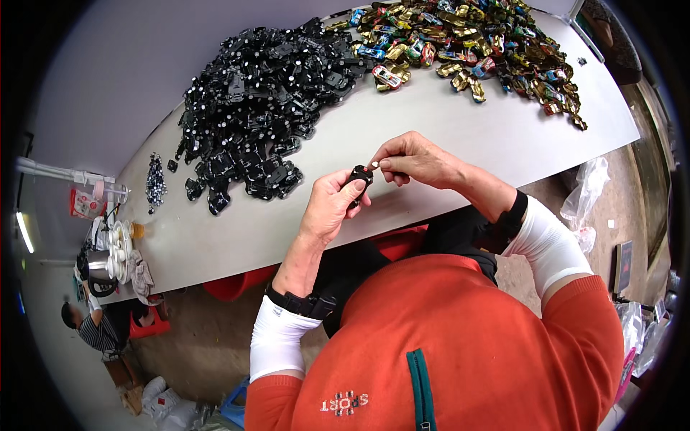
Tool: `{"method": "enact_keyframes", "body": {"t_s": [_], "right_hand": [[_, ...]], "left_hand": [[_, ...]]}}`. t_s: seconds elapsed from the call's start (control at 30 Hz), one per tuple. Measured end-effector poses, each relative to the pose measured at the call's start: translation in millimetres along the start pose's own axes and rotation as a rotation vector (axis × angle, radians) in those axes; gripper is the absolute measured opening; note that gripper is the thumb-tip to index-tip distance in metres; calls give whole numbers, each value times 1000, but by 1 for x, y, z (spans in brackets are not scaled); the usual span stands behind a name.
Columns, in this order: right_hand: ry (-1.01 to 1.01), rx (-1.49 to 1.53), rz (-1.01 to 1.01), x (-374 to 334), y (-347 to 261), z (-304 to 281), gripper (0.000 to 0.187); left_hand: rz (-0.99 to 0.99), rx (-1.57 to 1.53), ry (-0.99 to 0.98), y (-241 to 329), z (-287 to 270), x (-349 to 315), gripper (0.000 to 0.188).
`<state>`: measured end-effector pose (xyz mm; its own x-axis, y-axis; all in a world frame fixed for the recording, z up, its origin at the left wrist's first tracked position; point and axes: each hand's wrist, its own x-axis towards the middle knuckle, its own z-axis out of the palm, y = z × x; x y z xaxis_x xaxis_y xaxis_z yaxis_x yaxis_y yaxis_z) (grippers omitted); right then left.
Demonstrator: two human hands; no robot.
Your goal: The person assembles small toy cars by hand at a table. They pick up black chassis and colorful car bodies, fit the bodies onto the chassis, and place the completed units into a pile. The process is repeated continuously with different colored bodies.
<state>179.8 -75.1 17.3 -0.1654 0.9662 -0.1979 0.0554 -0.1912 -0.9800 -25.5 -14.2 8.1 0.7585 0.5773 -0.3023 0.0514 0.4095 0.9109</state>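
Note:
My left hand (pixel 325 205) is closed around a black toy car chassis (pixel 361 173), with the thumb across it and a bit of red showing near its top. Close beside it, my right hand (pixel 422 159) pinches a small white-ended part (pixel 374 164) between thumb and finger. That part is right at the chassis; whether they touch I cannot tell. Both hands are over the near half of the white table (pixel 424 133). Beyond my left hand rises a heap of black toy car chassis (pixel 244 100) with whitish wheel ends.
Gold and multicoloured toy car shells (pixel 467 43) spread over the far right. Small black-and-white parts (pixel 155 185) lie at the left. Cups on a tray (pixel 121 251) stand at the left end. Red stools (pixel 233 284) are under the table. Another person (pixel 100 327) sits far left.

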Motion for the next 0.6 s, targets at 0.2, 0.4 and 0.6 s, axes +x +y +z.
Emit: {"method": "enact_keyframes", "body": {"t_s": [0.2, 0.4, 0.6], "right_hand": [[331, -160, -118, 14, 9, -20, 15], [869, -862, -142, 63, 18, -119, 20], [749, -1088, 58, 102, -4, -103, 34]], "left_hand": [[335, 697, 258, -7, -3, 20, 10], [681, 1244, 423, -10, -3, 32, 11], [664, 1458, 454, -8, 10, 41, 40]]}}
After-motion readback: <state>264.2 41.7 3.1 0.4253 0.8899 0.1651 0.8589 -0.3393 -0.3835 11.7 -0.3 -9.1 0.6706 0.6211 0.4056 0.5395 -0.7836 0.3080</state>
